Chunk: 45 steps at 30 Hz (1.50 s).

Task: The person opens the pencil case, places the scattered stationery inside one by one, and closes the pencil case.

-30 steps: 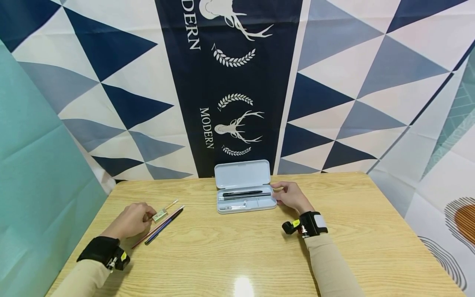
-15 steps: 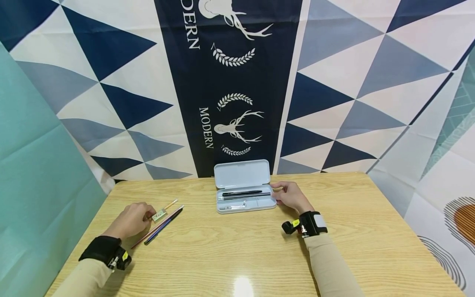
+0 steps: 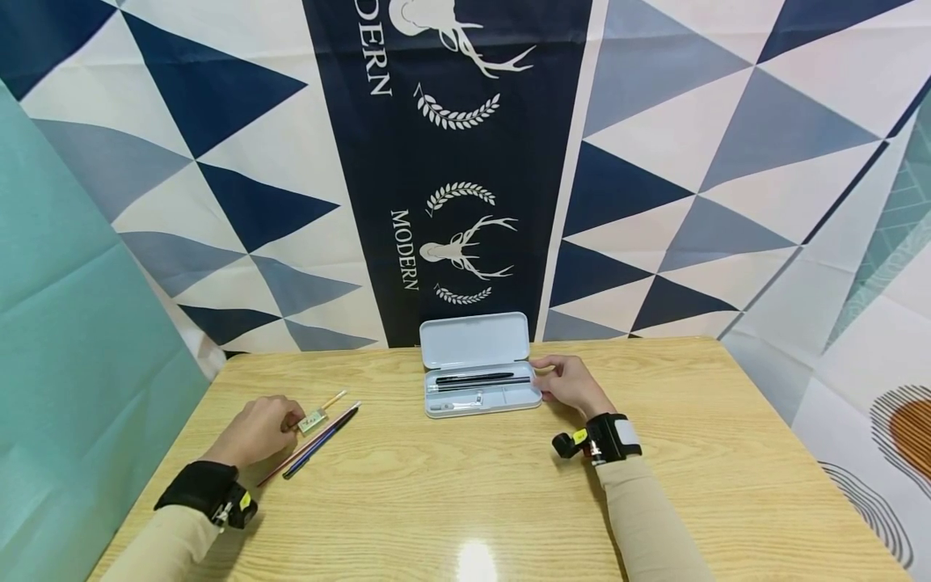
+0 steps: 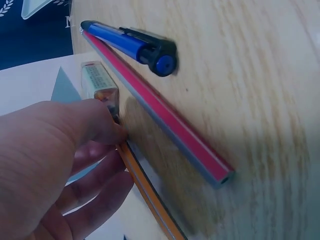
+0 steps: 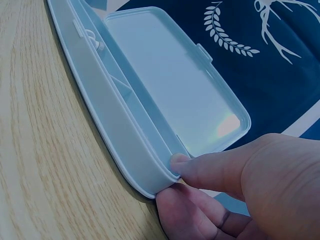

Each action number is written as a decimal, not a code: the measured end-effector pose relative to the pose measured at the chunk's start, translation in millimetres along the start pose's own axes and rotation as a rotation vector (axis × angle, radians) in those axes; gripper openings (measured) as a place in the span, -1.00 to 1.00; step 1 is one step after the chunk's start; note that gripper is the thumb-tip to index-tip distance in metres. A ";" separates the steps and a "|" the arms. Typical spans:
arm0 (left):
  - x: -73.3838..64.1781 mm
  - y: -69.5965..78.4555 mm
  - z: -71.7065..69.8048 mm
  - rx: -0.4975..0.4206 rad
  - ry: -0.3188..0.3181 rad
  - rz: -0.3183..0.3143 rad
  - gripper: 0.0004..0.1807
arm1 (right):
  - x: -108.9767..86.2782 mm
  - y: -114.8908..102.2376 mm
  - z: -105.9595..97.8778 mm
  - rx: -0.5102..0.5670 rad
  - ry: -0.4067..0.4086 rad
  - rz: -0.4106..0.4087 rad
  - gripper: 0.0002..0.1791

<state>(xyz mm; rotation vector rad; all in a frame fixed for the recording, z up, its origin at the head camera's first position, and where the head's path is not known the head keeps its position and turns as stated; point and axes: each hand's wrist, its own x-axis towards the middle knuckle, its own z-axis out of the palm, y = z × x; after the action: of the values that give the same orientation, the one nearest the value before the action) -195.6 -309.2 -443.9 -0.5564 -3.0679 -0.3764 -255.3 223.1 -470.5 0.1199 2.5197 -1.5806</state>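
Note:
My left hand pinches an orange striped pencil with thumb and fingertips, low over the table's left side. A boxed eraser sits right at the fingertips, overlapping the pencil in the head view. Beside them lie a red-striped pencil and a blue pen with a black clip. My right hand grips the right end of an open light-blue pencil case, thumb over its rim and fingers outside. In the case are a black pen, a dark pencil and small clear-and-white items.
The case's lid stands raised against the patterned backdrop at the table's rear edge. A teal cloth borders the left side. Wood-grain tabletop lies between the two arms.

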 end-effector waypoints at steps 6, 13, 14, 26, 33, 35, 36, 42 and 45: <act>3.8 -0.1 -7.7 0.014 0.018 0.005 -0.78 | -0.3 -1.0 0.3 -0.005 0.000 0.002 -0.47; 8.0 1.5 -18.6 0.032 0.023 0.018 -0.80 | -1.7 -1.9 0.3 -0.007 0.000 -0.001 -0.46; 8.2 2.2 -20.3 0.033 0.023 0.024 -0.79 | -1.7 -2.1 0.1 -0.008 -0.001 -0.002 -0.46; 14.9 4.7 -31.5 0.105 0.096 0.123 -0.82 | -1.9 -2.0 0.4 -0.004 0.007 0.010 -0.47; 18.2 8.5 -28.8 0.105 0.088 0.168 -0.82 | -0.5 -0.7 0.7 0.011 -0.004 0.004 -0.47; 19.2 10.2 -28.6 0.100 0.085 0.175 -0.82 | 0.7 0.0 0.9 0.012 -0.001 0.007 -0.48; 19.9 10.7 -28.5 0.101 0.087 0.180 -0.82 | 1.1 0.3 1.1 0.011 0.000 0.008 -0.48; 21.6 15.7 -27.8 0.108 0.108 0.198 -0.77 | 0.8 0.0 1.2 0.007 0.005 0.002 -0.47; 21.4 17.8 -27.5 0.122 0.116 0.207 -0.75 | -0.7 -1.1 0.7 0.005 0.003 -0.005 -0.47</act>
<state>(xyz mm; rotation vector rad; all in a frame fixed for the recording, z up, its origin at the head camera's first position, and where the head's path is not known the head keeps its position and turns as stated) -210.6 -292.1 -412.1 -0.8058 -2.8629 -0.2078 -254.8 222.0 -469.8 0.1171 2.5202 -1.5899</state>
